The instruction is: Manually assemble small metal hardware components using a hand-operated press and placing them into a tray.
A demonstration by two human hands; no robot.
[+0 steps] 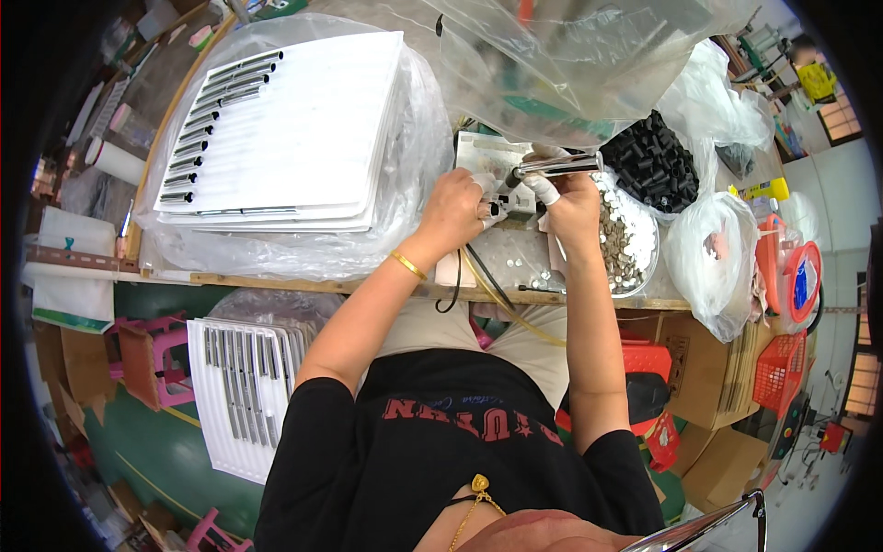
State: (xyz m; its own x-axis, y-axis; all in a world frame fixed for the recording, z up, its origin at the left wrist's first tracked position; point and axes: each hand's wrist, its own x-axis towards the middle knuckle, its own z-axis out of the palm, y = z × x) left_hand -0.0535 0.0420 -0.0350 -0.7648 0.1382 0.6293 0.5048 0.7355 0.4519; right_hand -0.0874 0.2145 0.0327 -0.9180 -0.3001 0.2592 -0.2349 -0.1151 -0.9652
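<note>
At the middle of the bench, my right hand (575,210) is closed around a shiny chrome tube (568,165) with a dark end pointing left. White coverings wrap some of my fingertips. My left hand (452,210) is closed just left of it, pinching a small black and silver piece (495,210); its exact kind is partly hidden by the fingers. Both hands are in front of a pale metal box-like fixture (478,147). The tube's dark end is above the left fingertips, and I cannot tell whether it touches the small piece.
Left on the bench, stacked white trays (313,138) on plastic wrap carry a row of chrome tubes (204,118). To the right are a heap of black plastic caps (651,166), a bowl of small discs (635,244) and a white bag (704,262). A cable (478,267) hangs over the edge.
</note>
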